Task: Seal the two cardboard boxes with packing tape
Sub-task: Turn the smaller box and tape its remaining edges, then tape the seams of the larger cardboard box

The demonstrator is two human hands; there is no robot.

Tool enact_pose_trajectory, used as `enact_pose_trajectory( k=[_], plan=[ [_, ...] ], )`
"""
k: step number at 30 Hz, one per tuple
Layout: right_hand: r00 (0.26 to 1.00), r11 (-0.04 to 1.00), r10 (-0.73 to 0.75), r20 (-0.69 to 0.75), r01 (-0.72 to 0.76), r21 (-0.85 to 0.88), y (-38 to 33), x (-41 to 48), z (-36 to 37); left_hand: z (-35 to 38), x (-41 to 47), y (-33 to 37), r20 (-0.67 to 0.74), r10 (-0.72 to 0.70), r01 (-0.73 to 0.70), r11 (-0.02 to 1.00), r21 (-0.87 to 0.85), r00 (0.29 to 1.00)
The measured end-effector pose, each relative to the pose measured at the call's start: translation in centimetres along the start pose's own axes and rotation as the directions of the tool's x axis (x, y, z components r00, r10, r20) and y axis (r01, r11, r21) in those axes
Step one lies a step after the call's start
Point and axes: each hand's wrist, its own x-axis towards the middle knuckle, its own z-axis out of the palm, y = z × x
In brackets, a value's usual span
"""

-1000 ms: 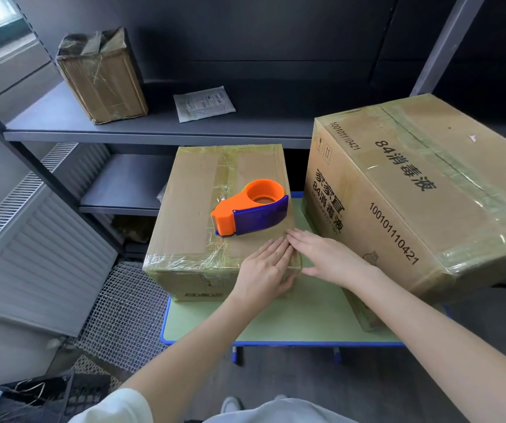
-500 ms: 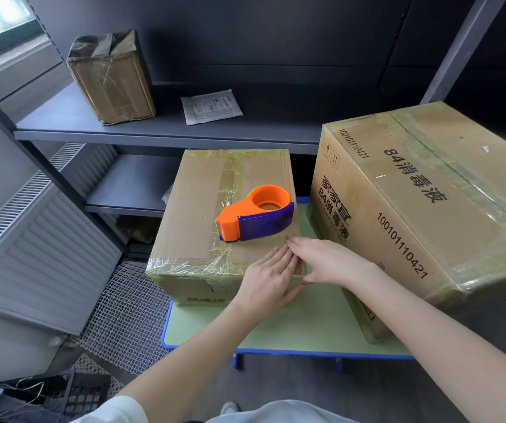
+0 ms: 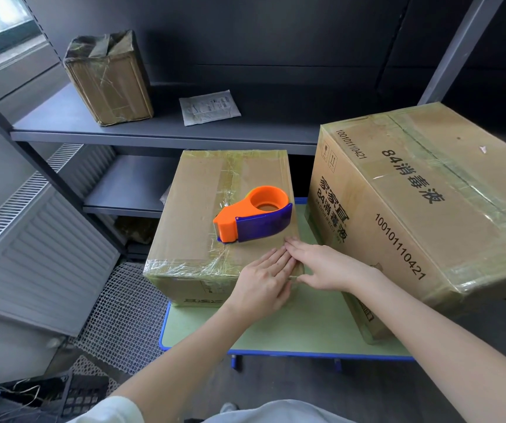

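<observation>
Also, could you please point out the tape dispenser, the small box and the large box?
tape dispenser [image 3: 245, 216], head view, on its orange body.
small box [image 3: 190, 221], head view, on its bare top face.
large box [image 3: 398, 209], head view, on its printed upper face.

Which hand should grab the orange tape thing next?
Probably the right hand: its fingertips lie just short of the tape dispenser on the small box, nearer than the left hand, which presses the box's near edge.

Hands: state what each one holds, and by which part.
Nothing is held. The left hand and right hand press flat, fingers straight, on the near right corner of the small box; the tape dispenser lies untouched on its top.
</observation>
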Motion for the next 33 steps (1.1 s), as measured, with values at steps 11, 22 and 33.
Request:
enact_pose_trajectory(
  k=[11, 22, 33],
  plan=[
    [0.997, 0.996, 0.042, -0.058, -0.037, 0.085, -0.7, 0.1, 0.8, -0.1, 0.2, -0.2, -0.044, 0.07, -0.068, 0.996, 0.055, 0.997],
    [0.995, 0.995, 0.059, -0.079, -0.052, 0.088, -1.1, -0.3, 1.8, -2.5, -0.6, -1.3, 0.243, -0.004, 0.024, 0.997, -0.078, 0.97],
    [0.814, 0.979, -0.071, -0.577, -0.054, -0.198, -4.6, 2.3, -0.4, -6.8, -4.9, -4.6, 0.104, -0.346, 0.353, 0.933, -0.062, 0.932]
  ],
)
